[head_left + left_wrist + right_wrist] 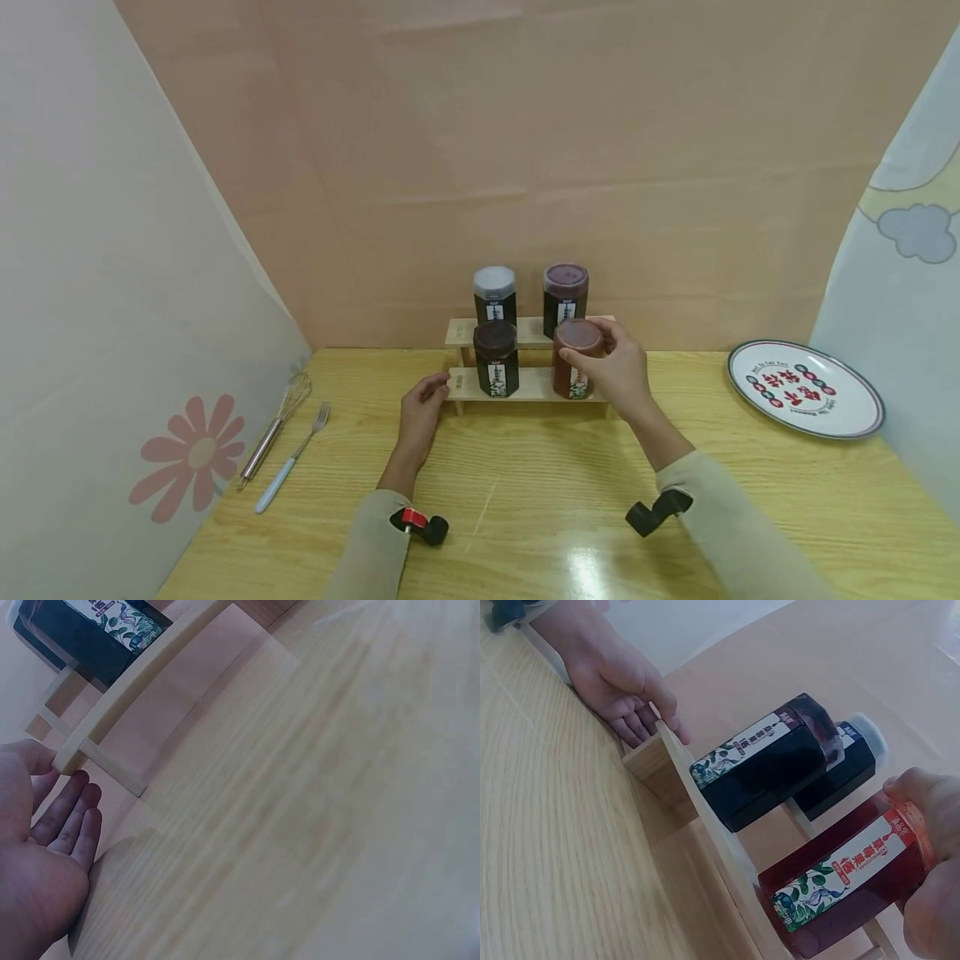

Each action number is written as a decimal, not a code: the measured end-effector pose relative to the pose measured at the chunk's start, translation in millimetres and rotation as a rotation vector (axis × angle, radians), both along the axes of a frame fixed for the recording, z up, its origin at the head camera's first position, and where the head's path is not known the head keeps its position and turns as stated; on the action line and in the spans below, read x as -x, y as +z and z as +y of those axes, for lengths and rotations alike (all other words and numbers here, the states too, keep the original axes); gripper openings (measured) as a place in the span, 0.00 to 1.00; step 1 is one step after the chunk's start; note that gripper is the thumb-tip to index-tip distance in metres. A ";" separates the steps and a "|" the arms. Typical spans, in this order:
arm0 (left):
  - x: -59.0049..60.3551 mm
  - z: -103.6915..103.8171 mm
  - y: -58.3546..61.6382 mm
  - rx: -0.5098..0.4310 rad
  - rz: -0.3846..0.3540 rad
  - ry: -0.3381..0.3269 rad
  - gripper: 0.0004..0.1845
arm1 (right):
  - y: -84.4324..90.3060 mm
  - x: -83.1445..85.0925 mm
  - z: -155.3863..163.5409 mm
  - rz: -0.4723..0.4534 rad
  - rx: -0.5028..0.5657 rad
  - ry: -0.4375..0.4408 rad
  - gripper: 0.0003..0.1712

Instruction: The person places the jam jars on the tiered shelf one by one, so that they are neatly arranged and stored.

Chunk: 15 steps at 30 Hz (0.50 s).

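Note:
A two-step wooden rack (536,385) stands against the back wall with jars on both steps. My right hand (621,371) grips a red jam jar (847,874) around its lid end, at the right of the lower step. Left of it on that step is a dark jar (497,360). On the upper step are a white-lidded jar (494,292) and a purple-lidded jar (566,292). My left hand (45,840) holds the left end of the lower step, thumb on top and fingertips below; the same hand (622,690) shows in the right wrist view.
At the left of the table lie a whisk (272,437) and a fork (288,467) with a pale blue handle. A white plate (806,425) with red lettering sits at the far right, near the side wall. A tan cloth wall (525,167) rises behind the rack.

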<state>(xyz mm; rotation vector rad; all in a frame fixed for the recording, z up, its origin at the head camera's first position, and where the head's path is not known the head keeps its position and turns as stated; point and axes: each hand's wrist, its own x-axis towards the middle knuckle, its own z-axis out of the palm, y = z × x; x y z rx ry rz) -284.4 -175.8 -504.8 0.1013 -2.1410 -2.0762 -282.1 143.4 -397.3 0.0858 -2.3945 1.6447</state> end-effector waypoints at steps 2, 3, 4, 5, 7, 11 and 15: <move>0.0 0.3 0.3 -0.001 -0.004 0.004 0.18 | -0.6 0.0 -2.1 -0.009 0.006 0.002 0.42; -0.2 0.3 0.7 -0.003 -0.008 0.005 0.17 | -0.9 0.0 -2.9 -0.014 0.008 0.002 0.42; 0.4 0.5 0.9 -0.007 -0.010 0.007 0.17 | -1.4 0.1 -3.4 -0.015 0.007 0.001 0.43; 0.9 0.7 0.9 -0.007 -0.012 0.009 0.17 | -1.9 0.3 -3.9 -0.018 0.006 -0.001 0.43; 1.8 1.5 1.2 -0.003 -0.015 0.009 0.17 | -3.0 0.2 -4.0 -0.017 0.004 -0.005 0.44; 2.3 2.3 2.0 -0.009 -0.011 0.007 0.17 | -5.8 0.0 -1.6 0.002 0.002 0.020 0.45; 0.5 1.4 1.7 -0.019 -0.002 0.009 0.17 | -10.9 0.2 6.0 0.031 0.026 0.113 0.46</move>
